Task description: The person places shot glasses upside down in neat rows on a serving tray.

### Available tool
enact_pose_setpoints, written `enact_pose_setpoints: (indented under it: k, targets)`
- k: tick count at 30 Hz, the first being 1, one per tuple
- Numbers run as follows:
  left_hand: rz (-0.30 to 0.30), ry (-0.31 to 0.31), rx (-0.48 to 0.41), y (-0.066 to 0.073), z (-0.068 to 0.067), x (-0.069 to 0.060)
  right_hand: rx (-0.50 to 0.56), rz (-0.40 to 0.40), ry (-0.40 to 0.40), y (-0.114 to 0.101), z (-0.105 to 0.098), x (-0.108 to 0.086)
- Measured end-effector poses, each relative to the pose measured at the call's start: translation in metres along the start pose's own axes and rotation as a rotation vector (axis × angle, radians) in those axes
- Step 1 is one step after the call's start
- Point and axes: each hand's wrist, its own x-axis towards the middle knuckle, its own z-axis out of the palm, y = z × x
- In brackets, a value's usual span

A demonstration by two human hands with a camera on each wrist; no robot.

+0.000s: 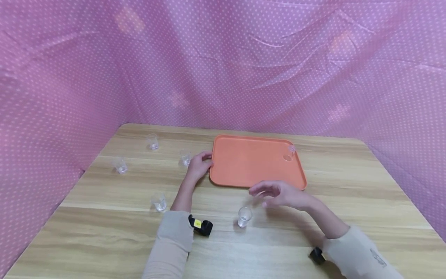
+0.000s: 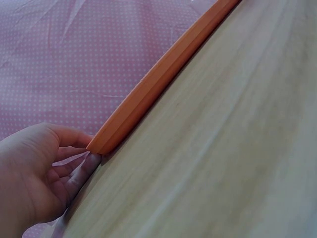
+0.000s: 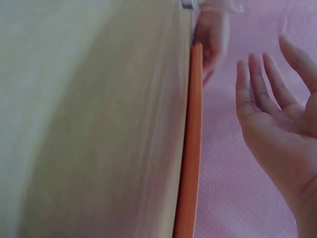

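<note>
An orange tray (image 1: 254, 161) lies flat on the wooden table. At its left edge my left hand (image 1: 199, 166) pinches the rim; in the left wrist view that hand (image 2: 39, 171) has thumb and fingers at the tray's corner (image 2: 129, 109). My right hand (image 1: 283, 195) hovers by the tray's near edge, fingers spread and holding nothing. The right wrist view shows this hand (image 3: 277, 109) apart from the tray's side (image 3: 192, 144). A clear glass (image 1: 244, 217) stands on the table, nearer the front than my right hand. Another clear glass (image 1: 290, 154) is at the tray's right side.
Left of the tray are several clear glasses: one at the back (image 1: 153, 142), one at the far left (image 1: 120, 165), one beside my left hand (image 1: 186, 157) and one nearer the front (image 1: 159, 202). A pink dotted cloth (image 1: 223, 69) hangs around the table (image 1: 87, 224).
</note>
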Motion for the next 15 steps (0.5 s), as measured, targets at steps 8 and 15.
enact_pose_setpoints:
  k: [8, 15]
  targets:
    - [0.0, -0.001, 0.004, -0.003, 0.0, 0.002, -0.092, 0.043, -0.154, 0.01, 0.013, 0.008]
    - [-0.006, 0.002, 0.018, -0.002, 0.0, 0.002, -0.129, 0.053, -0.175, 0.016, 0.025, 0.013]
